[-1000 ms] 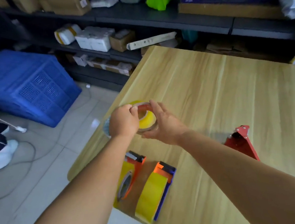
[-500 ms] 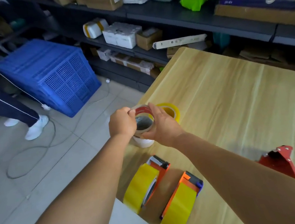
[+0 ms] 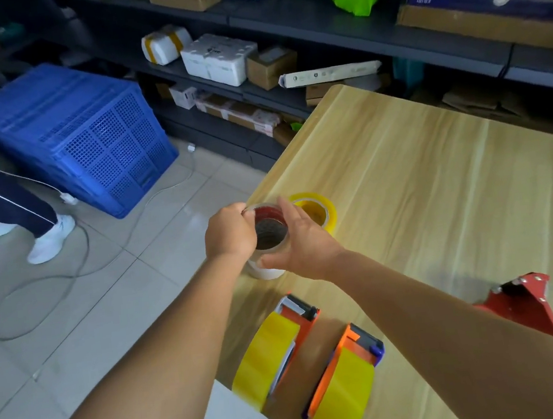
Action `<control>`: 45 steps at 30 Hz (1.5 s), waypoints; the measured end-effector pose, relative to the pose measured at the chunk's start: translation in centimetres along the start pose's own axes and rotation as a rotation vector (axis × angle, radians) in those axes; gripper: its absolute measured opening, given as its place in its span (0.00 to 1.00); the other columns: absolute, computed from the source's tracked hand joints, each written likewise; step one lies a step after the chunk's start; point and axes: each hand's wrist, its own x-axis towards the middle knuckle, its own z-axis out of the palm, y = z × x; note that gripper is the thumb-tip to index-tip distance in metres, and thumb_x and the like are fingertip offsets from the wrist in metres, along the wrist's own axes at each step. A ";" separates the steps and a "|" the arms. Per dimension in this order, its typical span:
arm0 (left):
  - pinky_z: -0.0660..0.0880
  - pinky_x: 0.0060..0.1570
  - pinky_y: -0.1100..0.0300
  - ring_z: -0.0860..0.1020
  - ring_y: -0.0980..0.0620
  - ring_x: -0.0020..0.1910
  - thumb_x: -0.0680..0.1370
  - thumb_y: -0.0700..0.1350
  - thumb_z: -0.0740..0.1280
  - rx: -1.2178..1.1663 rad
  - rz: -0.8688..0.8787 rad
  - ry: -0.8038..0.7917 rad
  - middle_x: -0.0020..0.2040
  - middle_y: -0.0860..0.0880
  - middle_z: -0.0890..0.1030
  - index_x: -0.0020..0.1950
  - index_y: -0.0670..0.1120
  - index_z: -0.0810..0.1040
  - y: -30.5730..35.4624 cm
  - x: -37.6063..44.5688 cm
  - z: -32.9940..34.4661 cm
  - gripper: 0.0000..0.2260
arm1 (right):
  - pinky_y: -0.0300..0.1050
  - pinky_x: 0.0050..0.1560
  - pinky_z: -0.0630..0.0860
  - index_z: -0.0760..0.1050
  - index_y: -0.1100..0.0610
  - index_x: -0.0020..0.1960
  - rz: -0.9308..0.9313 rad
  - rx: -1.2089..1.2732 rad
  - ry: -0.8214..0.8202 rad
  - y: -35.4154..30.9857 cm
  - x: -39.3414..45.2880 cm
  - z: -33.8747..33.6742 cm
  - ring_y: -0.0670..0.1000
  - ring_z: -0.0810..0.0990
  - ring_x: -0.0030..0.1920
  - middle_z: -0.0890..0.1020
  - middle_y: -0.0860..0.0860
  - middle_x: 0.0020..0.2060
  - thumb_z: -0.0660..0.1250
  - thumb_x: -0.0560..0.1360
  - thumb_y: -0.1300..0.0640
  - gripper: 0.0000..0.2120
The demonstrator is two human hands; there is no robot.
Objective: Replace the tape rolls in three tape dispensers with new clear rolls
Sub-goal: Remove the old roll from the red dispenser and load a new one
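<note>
Dark metal shelving (image 3: 333, 27) loaded with cardboard boxes and white packages runs behind a pale wood-grain worktop (image 3: 438, 191). Both hands meet at the worktop's left edge: the left hand (image 3: 230, 237) and the right hand (image 3: 301, 241) close around a clear tape roll (image 3: 269, 231) with a red-printed core, each gripping one side of it. Under the clear roll sits a white roll (image 3: 265, 272), mostly hidden by the hands. A yellow tape roll (image 3: 317, 213) lies flat just beside the right hand. Nearer the person, two orange tape dispensers (image 3: 301, 320) (image 3: 356, 348) loaded with yellow tape lie side by side near the worktop's edge, between the forearms. A red metal dispenser (image 3: 524, 305) stands to the right, partly blocked by the right forearm. On the tiled floor to the left, a blue plastic crate (image 3: 87, 137) leans, with a white cable (image 3: 78, 266) trailing past another person's leg (image 3: 2, 202).
</note>
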 end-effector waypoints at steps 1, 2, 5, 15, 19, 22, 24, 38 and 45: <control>0.72 0.48 0.54 0.77 0.43 0.56 0.81 0.49 0.58 -0.007 0.011 -0.017 0.58 0.43 0.80 0.63 0.44 0.76 0.3 0.1 0.0 0.15 | 0.48 0.68 0.66 0.45 0.52 0.77 0.002 0.007 0.001 0.1 -0.1 -0.2 0.51 0.61 0.73 0.60 0.50 0.74 0.74 0.63 0.40 0.55; 0.73 0.52 0.52 0.76 0.43 0.60 0.80 0.50 0.58 -0.011 0.027 -0.037 0.61 0.44 0.79 0.67 0.45 0.73 0.7 0.2 -0.1 0.17 | 0.49 0.70 0.64 0.43 0.51 0.77 0.002 0.018 0.005 0.3 -0.2 -0.5 0.51 0.58 0.74 0.58 0.50 0.76 0.74 0.62 0.39 0.56; 0.71 0.60 0.49 0.72 0.44 0.65 0.80 0.52 0.58 0.022 0.135 -0.078 0.67 0.45 0.74 0.71 0.47 0.68 1.9 0.5 -0.1 0.21 | 0.51 0.73 0.59 0.42 0.52 0.78 0.019 0.053 0.008 1.5 -0.2 -1.4 0.51 0.52 0.76 0.54 0.50 0.77 0.69 0.67 0.44 0.50; 0.64 0.67 0.52 0.67 0.47 0.70 0.80 0.45 0.60 0.139 0.435 -0.221 0.72 0.48 0.68 0.73 0.47 0.64 6.1 0.7 1.9 0.21 | 0.55 0.75 0.46 0.43 0.51 0.78 0.153 -0.677 -0.254 6.4 1.7 -0.9 0.52 0.39 0.77 0.47 0.47 0.78 0.58 0.76 0.61 0.36; 0.64 0.66 0.53 0.66 0.47 0.71 0.80 0.42 0.58 0.109 0.444 -0.309 0.74 0.49 0.65 0.75 0.48 0.62 8.0 0.1 3.6 0.22 | 0.53 0.75 0.48 0.50 0.52 0.77 0.140 -0.804 -0.200 7.9 1.5 -1.5 0.50 0.42 0.77 0.53 0.50 0.77 0.56 0.79 0.56 0.29; 0.65 0.66 0.52 0.66 0.46 0.70 0.80 0.41 0.57 0.146 0.430 -0.358 0.74 0.48 0.65 0.75 0.48 0.60 8.6 -0.5 5.1 0.23 | 0.47 0.73 0.52 0.63 0.52 0.74 0.179 -0.721 -0.072 9.4 0.2 -2.7 0.51 0.50 0.76 0.62 0.50 0.75 0.57 0.79 0.52 0.23; 0.65 0.66 0.52 0.66 0.45 0.71 0.80 0.41 0.58 0.173 0.426 -0.415 0.74 0.47 0.64 0.75 0.47 0.60 8.6 -1.0 6.2 0.23 | 0.44 0.72 0.53 0.68 0.51 0.70 0.210 -0.634 -0.016 10.4 -1.0 -3.7 0.50 0.53 0.76 0.65 0.49 0.73 0.60 0.78 0.52 0.21; 0.62 0.69 0.58 0.64 0.47 0.72 0.76 0.37 0.61 0.175 0.377 -0.657 0.75 0.45 0.61 0.76 0.50 0.58 7.7 -6.1 11.6 0.29 | 0.44 0.70 0.61 0.72 0.41 0.66 0.327 -0.528 -0.023 14.3 -8.6 -7.7 0.51 0.62 0.71 0.69 0.47 0.68 0.60 0.71 0.67 0.30; 0.57 0.71 0.60 0.60 0.49 0.74 0.76 0.37 0.63 0.083 0.345 -0.646 0.76 0.44 0.59 0.76 0.49 0.60 8.3 -7.2 11.8 0.29 | 0.45 0.63 0.59 0.74 0.43 0.63 0.201 -0.609 0.067 14.3 -9.9 -7.5 0.51 0.63 0.68 0.75 0.43 0.64 0.64 0.76 0.54 0.17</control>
